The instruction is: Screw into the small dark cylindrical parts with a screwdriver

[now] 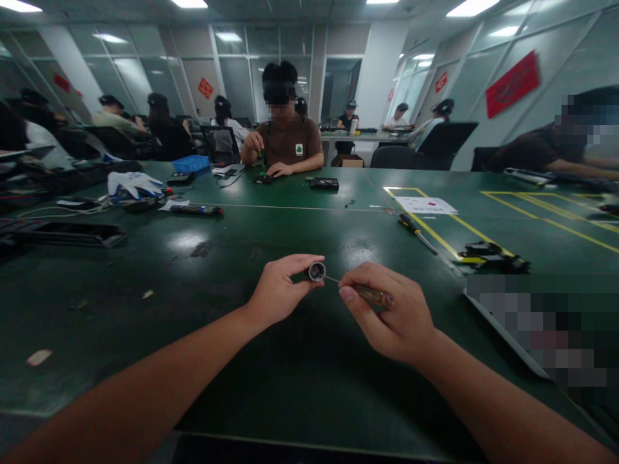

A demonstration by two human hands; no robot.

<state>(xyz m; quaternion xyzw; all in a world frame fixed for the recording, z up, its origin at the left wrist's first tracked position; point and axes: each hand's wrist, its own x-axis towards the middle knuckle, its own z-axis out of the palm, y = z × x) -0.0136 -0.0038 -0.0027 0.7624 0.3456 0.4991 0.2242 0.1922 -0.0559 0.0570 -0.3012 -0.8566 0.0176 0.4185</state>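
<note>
I take the small round metal part [316, 271] as the middle of the clock, as it is seen in the view. It is held in the air above the green table [300, 386], its open ring end facing the wearer, with some dark details inside, too small to tell. The left hand [278, 290], at eight o'clock, holds this part in a narrow pinch, thumb below and fingers above. The right hand [399, 312], at four o'clock, is closed around the brownish handle of a slim screwdriver [370, 294]. Its thin shaft points toward the part and ends at the right side of the rim; I cannot tell if the tip touches.

On the table, at two o'clock, lies a yellow-and-black screwdriver [410, 224], and near it, somewhat farther, a white printed sheet [426, 205]. At three o'clock there is a pile of black pieces [491, 258]. At ten o'clock lie a pen-like tool [196, 210], white-and-blue gloves [133, 185] and, farther back, a blue basket [191, 164]. A long black tray [72, 233] is at nine o'clock. A black device [324, 184] lies at twelve o'clock; slightly left of it, across the table, a co-worker in a brown shirt [305, 132] sits with one hand raised.
</note>
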